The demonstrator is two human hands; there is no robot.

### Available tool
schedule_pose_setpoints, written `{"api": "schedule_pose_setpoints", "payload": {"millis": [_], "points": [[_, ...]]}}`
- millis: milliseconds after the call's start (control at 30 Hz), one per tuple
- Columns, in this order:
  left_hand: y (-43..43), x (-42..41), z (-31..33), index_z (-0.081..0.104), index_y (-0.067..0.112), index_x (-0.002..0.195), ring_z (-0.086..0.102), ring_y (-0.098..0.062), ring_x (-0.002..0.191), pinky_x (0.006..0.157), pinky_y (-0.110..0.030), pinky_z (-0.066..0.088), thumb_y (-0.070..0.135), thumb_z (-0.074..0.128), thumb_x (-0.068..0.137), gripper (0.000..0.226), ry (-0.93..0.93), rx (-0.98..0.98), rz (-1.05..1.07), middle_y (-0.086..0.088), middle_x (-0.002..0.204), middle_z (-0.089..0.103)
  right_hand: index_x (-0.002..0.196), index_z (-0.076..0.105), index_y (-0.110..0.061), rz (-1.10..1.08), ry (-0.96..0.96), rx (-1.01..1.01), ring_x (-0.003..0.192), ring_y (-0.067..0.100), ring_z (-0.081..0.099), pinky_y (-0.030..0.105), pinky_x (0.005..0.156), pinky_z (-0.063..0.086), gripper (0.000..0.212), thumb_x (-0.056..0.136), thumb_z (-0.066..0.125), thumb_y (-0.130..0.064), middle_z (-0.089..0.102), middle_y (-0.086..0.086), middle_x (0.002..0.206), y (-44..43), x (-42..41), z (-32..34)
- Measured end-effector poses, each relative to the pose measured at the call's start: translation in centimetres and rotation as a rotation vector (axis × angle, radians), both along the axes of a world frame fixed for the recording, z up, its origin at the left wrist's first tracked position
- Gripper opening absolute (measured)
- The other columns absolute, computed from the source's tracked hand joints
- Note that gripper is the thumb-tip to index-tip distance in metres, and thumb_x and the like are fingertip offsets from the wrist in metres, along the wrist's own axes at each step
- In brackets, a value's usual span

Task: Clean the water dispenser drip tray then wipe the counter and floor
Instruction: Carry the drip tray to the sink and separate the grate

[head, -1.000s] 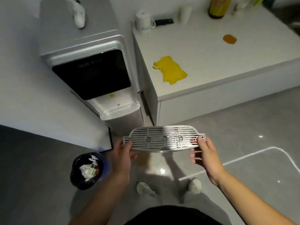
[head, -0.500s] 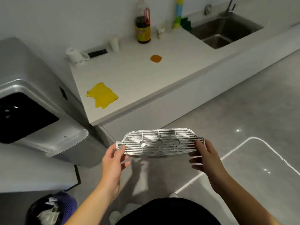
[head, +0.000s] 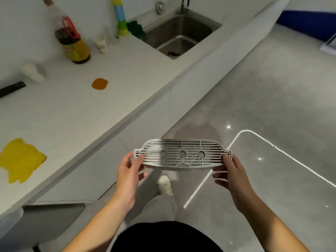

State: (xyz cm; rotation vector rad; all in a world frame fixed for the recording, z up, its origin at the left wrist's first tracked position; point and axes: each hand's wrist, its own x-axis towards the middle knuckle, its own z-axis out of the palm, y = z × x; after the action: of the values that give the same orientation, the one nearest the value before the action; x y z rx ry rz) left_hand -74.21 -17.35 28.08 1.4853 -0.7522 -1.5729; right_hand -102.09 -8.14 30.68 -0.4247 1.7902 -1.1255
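Observation:
A silver slotted drip tray grille (head: 182,154) with three round holes is held level above the grey floor (head: 263,99). My left hand (head: 130,171) pinches its left end and my right hand (head: 230,172) pinches its right end. A yellow cloth (head: 20,160) lies crumpled on the white counter (head: 72,113) at the left. An orange-brown spill spot (head: 99,84) sits on the counter further back. The steel sink (head: 179,35) is at the counter's far end. The water dispenser is out of view.
Along the wall stand a dark sauce bottle (head: 72,42), a colourful bottle (head: 120,17), a green sponge (head: 135,29), small white cups (head: 33,72) and a black object (head: 11,88). My shoe (head: 164,182) is on the floor below the grille.
The view has swung right, away from the dispenser and bin, along the counter toward the sink. Both hands have kept hold of the grille in front of me.

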Motion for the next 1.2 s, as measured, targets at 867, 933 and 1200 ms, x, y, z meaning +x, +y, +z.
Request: {"api": "schedule_pose_setpoints", "payload": {"millis": [867, 933, 1200], "points": [[-35.9, -33.1, -1.6, 0.067, 0.027, 0.121, 0.075, -0.011, 0.089, 0.073, -0.036, 0.058, 0.027, 0.057, 0.106, 0.018, -0.134, -0.063, -0.184, 0.008, 0.104, 0.078, 0.108, 0.066, -0.032, -0.125, 0.029, -0.003, 0.075, 0.026, 0.072, 0.040, 0.070, 0.061, 0.025, 0.107, 0.046, -0.046, 0.074, 0.011, 0.092, -32.2, -31.6, -1.2], [-38.1, -35.1, -1.6, 0.067, 0.027, 0.123, 0.075, -0.013, 0.090, 0.073, -0.035, 0.057, 0.026, 0.057, 0.105, 0.020, -0.126, -0.061, -0.127, 0.004, 0.106, 0.078, 0.108, 0.066, -0.032, -0.068, 0.035, -0.018, 0.074, 0.025, 0.072, 0.037, 0.067, 0.061, 0.024, 0.107, 0.047, -0.045, 0.075, 0.011, 0.092, -35.7, -34.2, -0.9], [-47.5, -40.6, -1.0, 0.068, 0.027, 0.122, 0.076, -0.013, 0.093, 0.071, -0.032, 0.059, 0.029, 0.061, 0.102, 0.021, -0.106, -0.037, 0.069, 0.001, 0.109, 0.078, 0.111, 0.065, -0.033, 0.093, 0.010, -0.010, 0.079, 0.028, 0.072, 0.038, 0.068, 0.061, 0.024, 0.108, 0.045, -0.045, 0.074, 0.013, 0.098, -49.7, -41.3, -0.3]]}}
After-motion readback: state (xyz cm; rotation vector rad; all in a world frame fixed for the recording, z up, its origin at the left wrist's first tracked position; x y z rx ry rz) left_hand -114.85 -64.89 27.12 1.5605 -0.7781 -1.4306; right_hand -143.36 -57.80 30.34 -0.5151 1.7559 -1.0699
